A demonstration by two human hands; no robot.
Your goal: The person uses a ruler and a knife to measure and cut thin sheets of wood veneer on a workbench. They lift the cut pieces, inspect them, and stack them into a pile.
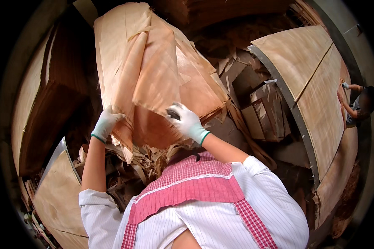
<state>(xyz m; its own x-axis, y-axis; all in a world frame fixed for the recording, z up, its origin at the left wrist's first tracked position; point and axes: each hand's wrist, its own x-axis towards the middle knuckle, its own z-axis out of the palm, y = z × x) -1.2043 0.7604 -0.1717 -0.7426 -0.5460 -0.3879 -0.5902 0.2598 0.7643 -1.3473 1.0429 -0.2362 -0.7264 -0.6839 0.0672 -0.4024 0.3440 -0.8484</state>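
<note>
Both hands wear white gloves with green cuffs. My left hand (106,123) is closed on the near left edge of a thin wood veneer sheet (126,83), which is folded and rippled lengthwise. Closed fingers of my right hand (189,123) hold a small dark object (174,113) whose kind I cannot make out. That hand is at the near corner of a raised veneer flap (158,79), and I cannot tell whether it also grips the flap. Beneath lie more veneer sheets (199,93) in an uneven pile with ragged edges.
Tall veneer stacks stand at the left (31,103) and right (307,79); the right one has a dark metal edge (293,110). Veneer scraps (151,164) litter the floor before me, and broken pieces (266,112) lie right of the pile. Another person (359,106) works at the far right.
</note>
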